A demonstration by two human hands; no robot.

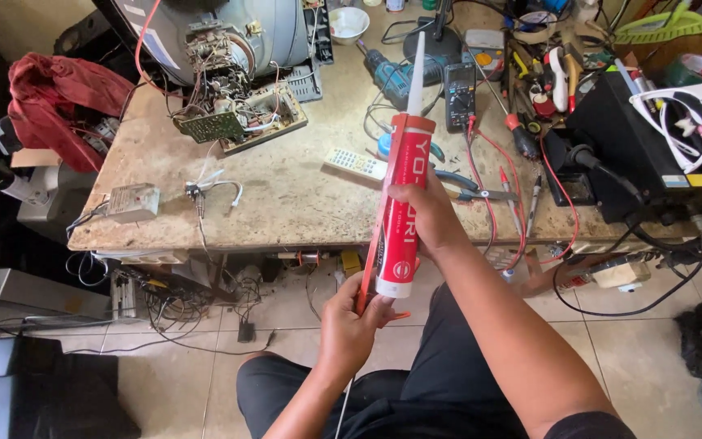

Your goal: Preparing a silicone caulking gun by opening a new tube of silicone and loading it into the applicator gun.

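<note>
Right, the left hand (349, 325) gripped the base of the red cylindrical sealant cartridge with its white nozzle (404, 203), fingers clamped. The right hand (428, 213) wrapped its middle, fingers closed around it.

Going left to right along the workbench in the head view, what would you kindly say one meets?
Red cloth → small grey box → bare circuit board → remote control → red sealant cartridge, held in both hands → multimeter → black unit.

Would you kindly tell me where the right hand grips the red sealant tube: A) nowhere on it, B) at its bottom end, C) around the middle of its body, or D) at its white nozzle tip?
C: the right hand wraps the middle of the red sealant tube, while the left hand is at its bottom end.
</note>
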